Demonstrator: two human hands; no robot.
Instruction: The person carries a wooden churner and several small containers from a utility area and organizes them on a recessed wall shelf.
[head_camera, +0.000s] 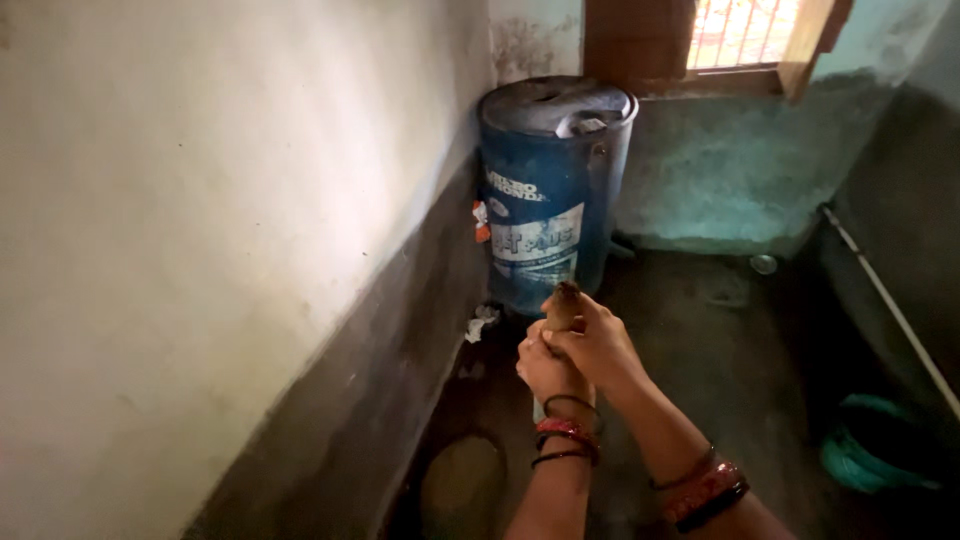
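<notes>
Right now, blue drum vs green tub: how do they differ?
The blue drum stands tall and upright in the corner with a lid on top; the green tub sits low and open at the right edge. The drum shows whole and carries printed labels; the tub is partly cut off and plain. Both rest on the dark floor.

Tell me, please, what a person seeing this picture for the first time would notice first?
First, the two hands joined at the centre: the right hand and left hand grip a small brown stick-like object. Behind them, in the corner, stands a tall blue plastic drum with a dusty lid. A barred window glows at the top right.
</notes>
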